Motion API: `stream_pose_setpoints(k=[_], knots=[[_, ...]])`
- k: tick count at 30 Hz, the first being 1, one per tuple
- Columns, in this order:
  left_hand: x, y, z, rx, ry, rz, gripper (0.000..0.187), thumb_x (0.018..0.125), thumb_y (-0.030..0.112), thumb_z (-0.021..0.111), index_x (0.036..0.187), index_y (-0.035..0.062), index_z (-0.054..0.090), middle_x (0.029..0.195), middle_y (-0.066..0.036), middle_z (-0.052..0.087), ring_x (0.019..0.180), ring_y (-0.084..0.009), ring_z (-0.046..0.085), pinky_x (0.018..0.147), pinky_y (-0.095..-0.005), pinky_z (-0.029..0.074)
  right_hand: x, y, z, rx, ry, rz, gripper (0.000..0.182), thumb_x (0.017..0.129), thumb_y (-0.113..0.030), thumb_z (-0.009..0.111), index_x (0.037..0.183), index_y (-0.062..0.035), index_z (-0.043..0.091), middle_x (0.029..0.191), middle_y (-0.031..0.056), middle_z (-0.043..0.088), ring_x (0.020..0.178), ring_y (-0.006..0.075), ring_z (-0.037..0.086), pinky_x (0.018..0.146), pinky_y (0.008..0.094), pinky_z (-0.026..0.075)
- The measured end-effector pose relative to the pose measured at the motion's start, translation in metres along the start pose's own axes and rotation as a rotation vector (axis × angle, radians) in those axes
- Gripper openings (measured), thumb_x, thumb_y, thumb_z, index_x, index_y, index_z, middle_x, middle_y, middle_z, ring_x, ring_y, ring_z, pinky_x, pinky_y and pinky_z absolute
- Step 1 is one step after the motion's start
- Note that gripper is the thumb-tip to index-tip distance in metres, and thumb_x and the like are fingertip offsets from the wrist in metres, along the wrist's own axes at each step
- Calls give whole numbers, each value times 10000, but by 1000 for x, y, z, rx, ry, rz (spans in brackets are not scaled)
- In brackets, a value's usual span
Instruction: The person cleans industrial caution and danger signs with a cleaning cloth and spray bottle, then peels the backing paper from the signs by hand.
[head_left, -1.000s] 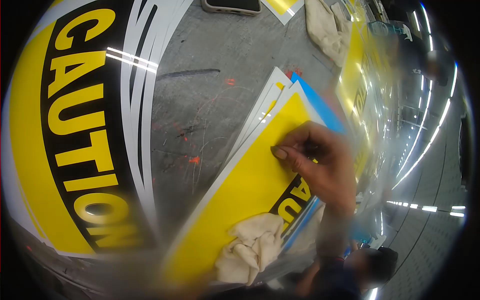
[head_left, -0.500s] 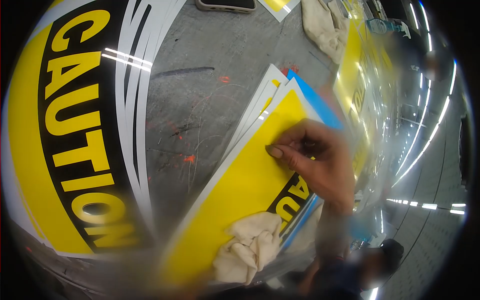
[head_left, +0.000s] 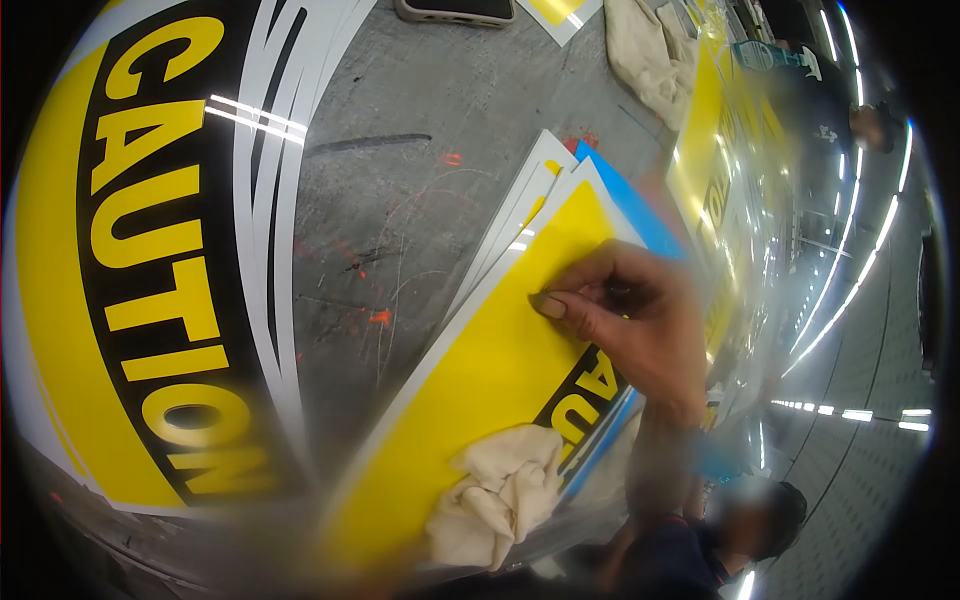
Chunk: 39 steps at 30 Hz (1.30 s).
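My right hand (head_left: pixel 635 320) is closed in a pinch above a yellow CAUTION sign (head_left: pixel 480 300). A small dark tip (head_left: pixel 538 298) shows between its thumb and index finger; I cannot make out what it is. The sign lies slanted on a stack of white-edged sheets (head_left: pixel 515 200), with a blue sheet (head_left: pixel 632 205) under its right side. On the sign's lower part rests a crumpled cream cloth (head_left: pixel 500 495), just below my right hand. A brownish blur at the bottom edge may be my left hand (head_left: pixel 385 582); its fingers cannot be made out.
A large CAUTION sign (head_left: pixel 60 300) lies on further sheets at the left of the grey table (head_left: pixel 400 90). A phone (head_left: pixel 455 10), another cream cloth (head_left: pixel 650 60), plastic-wrapped yellow signs (head_left: pixel 725 190) and a spray bottle (head_left: pixel 775 58) are around. A person (head_left: pixel 690 550) is at the lower right.
My right hand keeps its pinch in nearly the same place over the sign. The person at the lower right has shifted slightly. The sheets and cloths lie as before.
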<state>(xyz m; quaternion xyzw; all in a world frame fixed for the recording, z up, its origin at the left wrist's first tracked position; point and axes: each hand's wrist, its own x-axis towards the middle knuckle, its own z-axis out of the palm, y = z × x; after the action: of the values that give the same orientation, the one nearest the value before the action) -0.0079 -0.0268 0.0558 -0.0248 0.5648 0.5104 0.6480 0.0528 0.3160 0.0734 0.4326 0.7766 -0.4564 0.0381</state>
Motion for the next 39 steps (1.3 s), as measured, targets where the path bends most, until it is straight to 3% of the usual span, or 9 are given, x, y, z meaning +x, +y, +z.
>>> stream_pose_setpoints(k=[4, 10, 13, 16, 22, 34, 37, 38, 39], knots=[[0, -2, -2, 94, -21, 116, 191, 1050, 69, 660, 1185, -54, 714, 1137, -166, 751, 1044, -309, 709, 931, -394, 545, 0, -2, 0, -102, 13, -13, 160, 872, -93, 898, 940, 8, 794, 855, 23, 773, 739, 41, 668, 687, 214, 539], [-3, -5, 1, 71, 15, 97, 222, 1048, 61, 670, 1239, -50, 702, 1181, -177, 747, 1078, -304, 708, 951, -386, 544, 1, -1, 0, -26, 2, 7, 158, 871, -89, 899, 937, 8, 794, 850, 11, 769, 723, 30, 644, 663, 204, 513], [-2, 3, 1, -139, 4, -118, 255, 1040, 63, 683, 1268, -49, 695, 1196, -165, 746, 1096, -298, 701, 962, -377, 539, 1, -1, 1, -40, 4, -4, 147, 877, -83, 892, 934, 8, 792, 847, 9, 765, 725, 26, 639, 666, 199, 510], [-3, -4, -1, 66, -12, 65, 274, 1030, 76, 698, 1276, -43, 695, 1202, -145, 747, 1106, -280, 695, 970, -370, 534, 1, 1, -1, -34, -6, 5, 150, 874, -83, 895, 933, 8, 792, 843, 7, 763, 723, 24, 636, 667, 199, 510], [0, 5, -1, -103, -20, -69, 271, 1032, 72, 693, 1275, -48, 691, 1202, -139, 748, 1093, -283, 698, 954, -380, 535, 1, 0, -1, -42, -7, 13, 140, 879, -88, 882, 939, 3, 793, 837, -2, 755, 722, 20, 630, 671, 195, 506], [1, -6, -3, 164, -18, 223, 238, 1024, 38, 708, 1224, -92, 703, 1174, -211, 758, 1036, -341, 724, 909, -422, 561, 3, 0, -3, 25, -36, 38, 123, 879, -54, 882, 949, 5, 800, 854, -3, 760, 740, 11, 641, 687, 187, 518], [9, -8, -4, 596, -13, 563, 235, 1029, 53, 703, 1219, -85, 707, 1178, -192, 760, 1036, -329, 721, 915, -412, 556, 4, 1, -3, 62, -37, 32, 125, 877, -52, 884, 947, 6, 799, 857, -2, 760, 744, 13, 642, 687, 189, 520], [2, 1, 0, -27, -7, 0, 240, 1039, 75, 689, 1222, -79, 707, 1166, -174, 763, 1036, -319, 716, 921, -401, 551, 3, 1, -3, 36, -36, 27, 125, 879, -53, 883, 947, 7, 797, 859, -2, 759, 746, 15, 642, 687, 193, 521], [3, -2, -4, 25, -36, 47, 246, 1046, 110, 684, 1221, -61, 715, 1163, -150, 764, 1042, -290, 711, 925, -381, 545, 4, 3, -4, 31, -43, 11, 120, 881, -51, 880, 946, 6, 797, 859, 0, 760, 748, 18, 644, 687, 195, 521]])
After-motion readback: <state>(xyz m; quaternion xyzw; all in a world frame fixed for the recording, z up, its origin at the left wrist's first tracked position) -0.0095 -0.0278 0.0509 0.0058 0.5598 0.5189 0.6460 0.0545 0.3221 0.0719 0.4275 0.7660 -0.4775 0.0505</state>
